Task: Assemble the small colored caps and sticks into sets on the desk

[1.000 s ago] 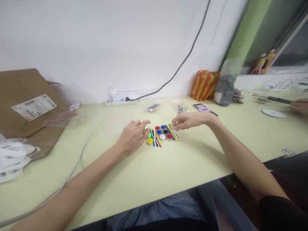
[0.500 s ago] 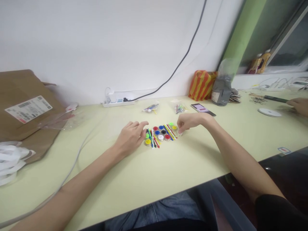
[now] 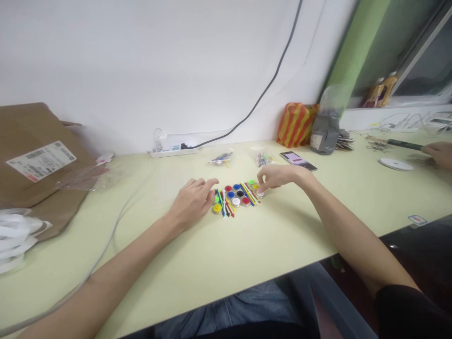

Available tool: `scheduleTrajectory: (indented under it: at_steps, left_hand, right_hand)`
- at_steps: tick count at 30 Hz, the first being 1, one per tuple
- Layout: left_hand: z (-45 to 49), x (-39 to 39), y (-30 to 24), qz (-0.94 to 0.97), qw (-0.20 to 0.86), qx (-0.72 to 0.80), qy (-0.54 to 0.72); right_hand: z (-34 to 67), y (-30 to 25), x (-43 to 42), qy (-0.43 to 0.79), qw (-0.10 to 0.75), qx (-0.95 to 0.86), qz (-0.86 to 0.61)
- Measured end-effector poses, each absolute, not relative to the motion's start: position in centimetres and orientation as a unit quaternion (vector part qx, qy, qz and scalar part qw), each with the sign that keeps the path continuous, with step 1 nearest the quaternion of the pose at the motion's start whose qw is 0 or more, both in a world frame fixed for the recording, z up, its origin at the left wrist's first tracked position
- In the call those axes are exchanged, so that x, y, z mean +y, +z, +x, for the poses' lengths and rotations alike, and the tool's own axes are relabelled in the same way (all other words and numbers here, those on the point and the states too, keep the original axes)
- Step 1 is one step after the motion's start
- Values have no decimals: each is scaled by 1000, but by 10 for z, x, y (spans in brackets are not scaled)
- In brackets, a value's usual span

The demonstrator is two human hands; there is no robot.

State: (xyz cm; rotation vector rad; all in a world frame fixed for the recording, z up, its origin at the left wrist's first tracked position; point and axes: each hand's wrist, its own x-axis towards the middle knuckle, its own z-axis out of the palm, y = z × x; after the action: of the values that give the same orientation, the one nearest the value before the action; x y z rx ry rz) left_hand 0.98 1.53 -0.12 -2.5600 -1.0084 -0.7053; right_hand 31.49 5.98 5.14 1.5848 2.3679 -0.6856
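A tight cluster of small round clear-based pieces with coloured tops and thin arrow-shaped plastic spinners (image 3: 229, 207) lies on the table in front of me. My left hand (image 3: 192, 200) rests at the cluster's left side, its index finger stretched out and its thumb by a green-topped piece (image 3: 216, 199). Below that is a yellow-topped piece (image 3: 217, 208). At the right end, my right hand (image 3: 275, 177) has thumb and fingers on a white-topped round piece (image 3: 260, 193), beside a yellow-topped one. Red, blue, black and white tops fill the middle.
Two clear bags of small parts (image 3: 221, 158) and a phone (image 3: 298, 160) lie behind the cluster. A power strip (image 3: 173, 149) sits by the wall. Brown paper packaging (image 3: 38, 141) and a grey cable are left. Another person's hand (image 3: 439, 154) is far right, near a white disc (image 3: 395, 164).
My right hand has shifted slightly left, and the white-topped piece has come closer to the cluster's right end. My left hand stays in place.
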Motion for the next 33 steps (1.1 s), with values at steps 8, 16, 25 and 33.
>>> scheduleTrajectory:
  at_steps: [8, 16, 25, 33]
  left_hand:
    - [-4, 30, 1, -870, 165, -405, -227]
    - [-49, 71, -24, -810, 96, -569, -105]
    - [-47, 66, -27, -842, 26, -538, -21]
    - [-44, 61, -24, -843, 34, -537, -17]
  right_hand:
    - [308, 38, 67, -121, 1, 793, 597]
    - [295, -8, 97, 5, -42, 803, 594]
    - [299, -20, 106, 16, -48, 820, 570]
    - [298, -25, 110, 21, -57, 821, 567]
